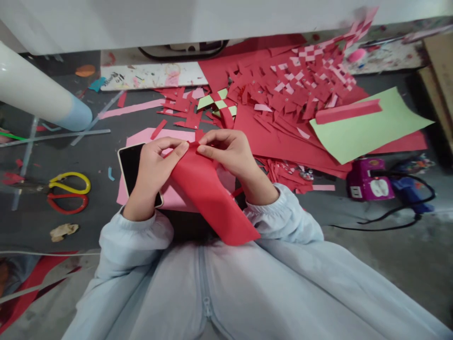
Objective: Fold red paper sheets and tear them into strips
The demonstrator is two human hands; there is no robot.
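Observation:
A strip of red paper [212, 198] slants down from my fingers toward my lap, its near end against my jacket. My left hand [159, 160] pinches the far edge of this paper between thumb and finger. Close beside it, my right hand [228, 148] pinches the same edge, and the paper looks folded or creased there. Under my left wrist lies a phone [131, 163] with a dark screen. Beneath the phone and my hands is pink paper [141, 137], partly hidden.
Red and pink woven paper pieces [283, 85] are heaped at the back right, beside green paper [375, 123]. Scissors [69, 191] with yellow and red handles lie left. A white cylinder [42, 89] leans in at far left. A purple box [370, 179] sits at right.

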